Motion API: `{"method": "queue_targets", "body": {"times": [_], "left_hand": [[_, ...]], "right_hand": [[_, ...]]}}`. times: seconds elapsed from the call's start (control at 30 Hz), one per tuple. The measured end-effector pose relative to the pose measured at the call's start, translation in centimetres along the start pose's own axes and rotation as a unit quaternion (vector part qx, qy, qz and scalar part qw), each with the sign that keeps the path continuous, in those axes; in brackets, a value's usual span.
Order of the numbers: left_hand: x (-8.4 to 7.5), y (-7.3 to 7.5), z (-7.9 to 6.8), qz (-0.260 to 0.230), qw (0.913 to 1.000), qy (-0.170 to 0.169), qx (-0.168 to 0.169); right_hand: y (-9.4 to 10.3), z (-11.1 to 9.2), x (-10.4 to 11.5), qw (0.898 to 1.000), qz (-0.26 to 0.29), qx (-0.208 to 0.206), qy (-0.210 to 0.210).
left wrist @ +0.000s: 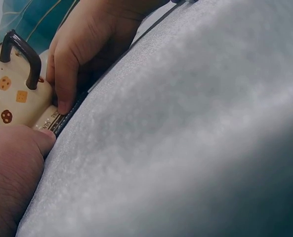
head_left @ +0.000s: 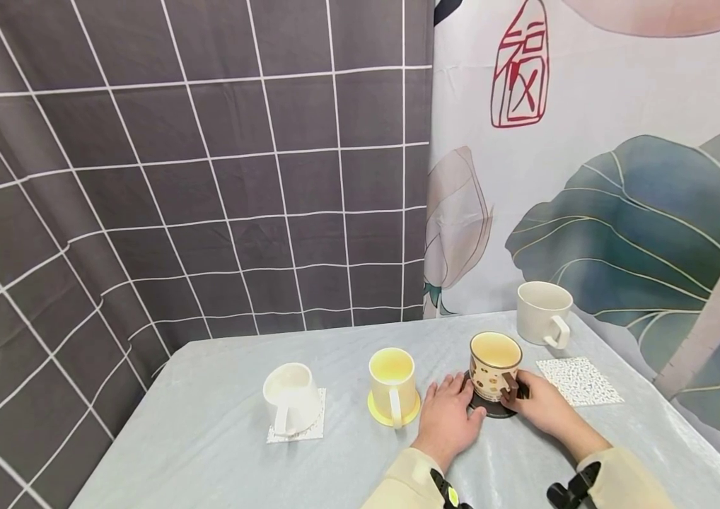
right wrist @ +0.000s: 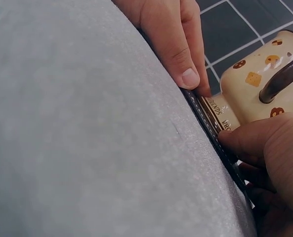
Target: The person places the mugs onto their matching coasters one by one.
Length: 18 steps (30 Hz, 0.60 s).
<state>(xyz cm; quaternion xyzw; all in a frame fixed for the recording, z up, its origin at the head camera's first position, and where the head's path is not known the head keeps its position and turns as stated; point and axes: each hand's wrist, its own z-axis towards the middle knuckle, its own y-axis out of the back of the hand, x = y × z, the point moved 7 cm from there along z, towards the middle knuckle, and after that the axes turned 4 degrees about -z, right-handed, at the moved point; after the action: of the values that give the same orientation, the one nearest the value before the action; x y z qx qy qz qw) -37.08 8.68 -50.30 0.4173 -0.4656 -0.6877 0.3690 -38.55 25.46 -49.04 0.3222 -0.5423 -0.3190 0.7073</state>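
Observation:
A cream mug with a cookie pattern and a dark brown handle stands upright on a round black coaster. My left hand lies at the coaster's left side, fingers fairly straight, thumb touching its near edge. At the right side, my right hand pinches the coaster's edge, thumb on top close to the mug's base, other fingers bent and partly hidden. In the right wrist view the coaster's stitched rim runs between both thumbs. The left wrist view shows the mug's lettered base beside the right hand.
To the left, a yellow mug stands on a yellow round coaster, and a white mug on a white patterned square coaster. Another white mug is at the back right, behind a speckled square coaster.

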Motion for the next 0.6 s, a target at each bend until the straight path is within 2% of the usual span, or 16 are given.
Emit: {"method": "queue_targets", "body": {"times": [0.6], "left_hand": [[0.05, -0.18, 0.15, -0.004, 1.0000, 0.002, 0.004]], "right_hand": [[0.12, -0.06, 0.00, 1.000, 0.001, 0.001, -0.002]]}}
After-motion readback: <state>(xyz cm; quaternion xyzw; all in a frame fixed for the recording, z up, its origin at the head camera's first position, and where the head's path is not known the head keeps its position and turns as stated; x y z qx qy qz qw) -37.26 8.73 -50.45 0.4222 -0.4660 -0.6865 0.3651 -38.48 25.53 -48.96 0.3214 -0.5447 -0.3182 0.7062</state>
